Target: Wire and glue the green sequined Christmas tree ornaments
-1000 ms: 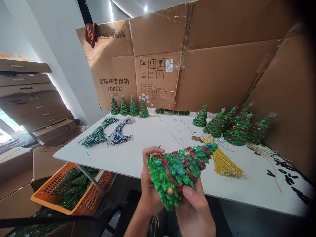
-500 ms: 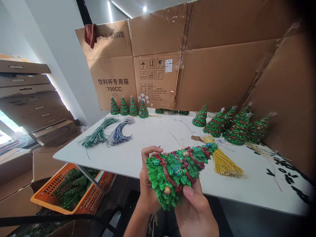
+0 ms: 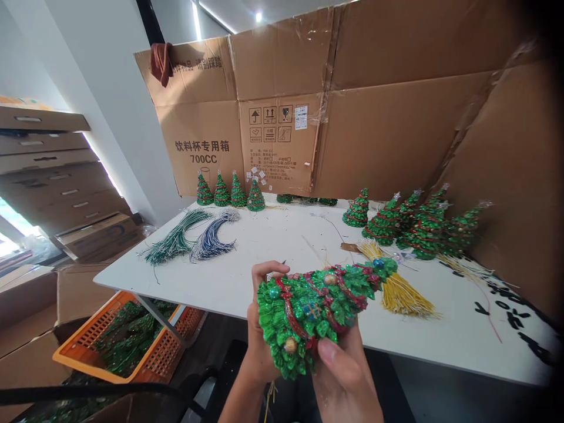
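At the table, I have a tilted green tree between left hand and right hand. Fingers pinch it, though I can't fully see the left grip.

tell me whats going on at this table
A person holds a decorated tree tipped on its side, its tip pointing right. The left hand is at the base end, while the right hand grips the near side with its thumb. On the white table lie bundles of green strands, blue strands and yellow strands. Other trees stand to the right and at the back left. An orange basket sits at lower left.
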Demonstrator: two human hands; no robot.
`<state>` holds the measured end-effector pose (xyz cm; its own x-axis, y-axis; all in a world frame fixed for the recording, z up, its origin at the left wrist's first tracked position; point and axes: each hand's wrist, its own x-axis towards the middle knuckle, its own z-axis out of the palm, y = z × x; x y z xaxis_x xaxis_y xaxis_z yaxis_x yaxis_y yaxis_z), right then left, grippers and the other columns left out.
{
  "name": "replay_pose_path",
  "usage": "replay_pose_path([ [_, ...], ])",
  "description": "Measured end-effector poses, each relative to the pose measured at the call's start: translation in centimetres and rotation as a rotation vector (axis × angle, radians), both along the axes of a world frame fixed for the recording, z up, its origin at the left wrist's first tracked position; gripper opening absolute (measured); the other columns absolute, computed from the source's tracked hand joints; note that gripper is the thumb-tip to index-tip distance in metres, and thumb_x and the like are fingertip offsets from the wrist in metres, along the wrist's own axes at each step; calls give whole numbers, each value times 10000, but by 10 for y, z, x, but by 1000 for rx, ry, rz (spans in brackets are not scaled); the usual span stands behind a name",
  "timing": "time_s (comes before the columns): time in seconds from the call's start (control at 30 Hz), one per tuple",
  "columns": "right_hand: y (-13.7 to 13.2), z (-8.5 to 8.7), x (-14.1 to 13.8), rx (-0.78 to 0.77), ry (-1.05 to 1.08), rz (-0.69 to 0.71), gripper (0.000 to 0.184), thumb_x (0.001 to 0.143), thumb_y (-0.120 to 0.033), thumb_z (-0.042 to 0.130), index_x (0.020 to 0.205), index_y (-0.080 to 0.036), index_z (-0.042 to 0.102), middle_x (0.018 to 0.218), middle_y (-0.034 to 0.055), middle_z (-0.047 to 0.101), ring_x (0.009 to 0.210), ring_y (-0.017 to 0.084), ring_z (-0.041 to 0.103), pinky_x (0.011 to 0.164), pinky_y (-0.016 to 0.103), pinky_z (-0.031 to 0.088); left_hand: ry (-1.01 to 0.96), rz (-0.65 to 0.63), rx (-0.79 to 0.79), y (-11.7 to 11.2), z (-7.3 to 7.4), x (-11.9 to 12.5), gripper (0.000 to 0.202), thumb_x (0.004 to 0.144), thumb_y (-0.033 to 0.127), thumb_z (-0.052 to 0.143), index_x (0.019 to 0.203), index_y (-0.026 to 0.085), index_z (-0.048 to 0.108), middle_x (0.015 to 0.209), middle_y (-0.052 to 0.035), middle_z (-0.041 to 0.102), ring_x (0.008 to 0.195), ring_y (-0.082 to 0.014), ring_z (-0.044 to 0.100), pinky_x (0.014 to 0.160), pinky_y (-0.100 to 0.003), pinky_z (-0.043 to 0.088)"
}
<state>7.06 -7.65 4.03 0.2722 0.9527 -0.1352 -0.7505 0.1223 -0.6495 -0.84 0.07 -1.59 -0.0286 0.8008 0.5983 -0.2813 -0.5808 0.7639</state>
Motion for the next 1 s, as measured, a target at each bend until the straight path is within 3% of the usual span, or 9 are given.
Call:
replay_pose_path([
  [0.1, 1, 2, 0, -5, 16, 6, 1100, 715, -415, 958, 1663, -401, 401, 1528, 45, 694, 1461, 363, 612, 1229, 572, 478, -19, -3, -18, 0, 0, 0, 656, 806, 811, 782, 1220, 316, 662, 1185, -124, 630, 1152, -369, 655, 962, -516, 583],
  [0.27, 3, 3, -3, 109, -22, -10, 984, 791, -377, 893, 1657, -392, 426, 1474, 48, 711, 1420, 366, 636, 1208, 572, 494, -37, -40, -25, 0, 4, 1, 665, 790, 839, 773, 1172, 303, 675, 1177, -129, 637, 1166, -386, 641, 956, -533, 574],
  [0.47, 3, -1, -5, 101, -39, -26, 1025, 822, -356, 848, 1706, -398, 331, 1630, 48, 599, 1470, 374, 588, 1226, 593, 466, -38, -77, -32, 0, 7, 1, 690, 804, 829, 767, 1227, 298, 648, 1153, -124, 638, 1262, -403, 593, 999, -528, 556],
  [0.7, 3, 5, -4, 149, 60, -16, 867, 851, -355, 765, 1654, -425, 446, 1580, 20, 649, 1468, 392, 592, 1245, 648, 425, 7, -92, -35, 1, 7, 0, 716, 827, 849, 726, 1273, 298, 625, 1207, -117, 612, 1236, -371, 608, 977, -487, 571],
  [1.0, 2, 2, 3, 80, -34, 42, 869, 842, -429, 805, 1638, -478, 459, 1609, -28, 629, 1489, 372, 579, 1242, 615, 439, 13, -4, -16, -1, 10, 1, 693, 835, 861, 701, 1244, 303, 647, 1186, -129, 620, 1125, -354, 653, 911, -489, 592],
])
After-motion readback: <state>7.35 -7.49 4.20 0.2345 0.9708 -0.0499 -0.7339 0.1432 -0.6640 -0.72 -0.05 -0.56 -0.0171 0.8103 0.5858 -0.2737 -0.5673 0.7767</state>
